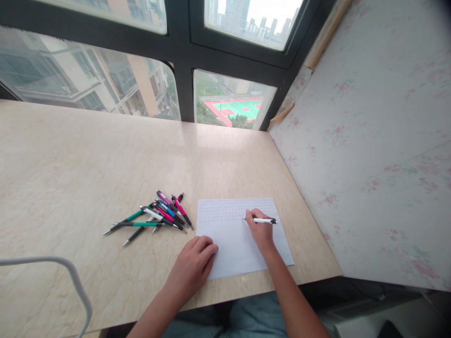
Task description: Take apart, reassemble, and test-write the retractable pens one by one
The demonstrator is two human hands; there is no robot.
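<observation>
A sheet of white paper (pixel 229 249) lies on the pale marble-patterned ledge, with rows of handwriting across its upper part. My right hand (pixel 261 230) rests on the sheet and is closed around a white pen (pixel 262 220) with black ends. The pen's tip touches or nearly touches the paper by the lowest written row. My left hand (pixel 197 258) lies on the sheet's left edge, its fingers curled together and nothing visible in them. A loose heap of several pens (pixel 155 215), in green, white, pink, blue, purple and black, is left of the paper.
A grey cable (pixel 75 277) curves over the ledge (pixel 88 159) at the lower left. Dark-framed windows (pixel 185 70) rise behind the ledge. A flower-patterned wall (pixel 369 155) bounds it on the right. The ledge's front edge runs just above my legs (pixel 257 314).
</observation>
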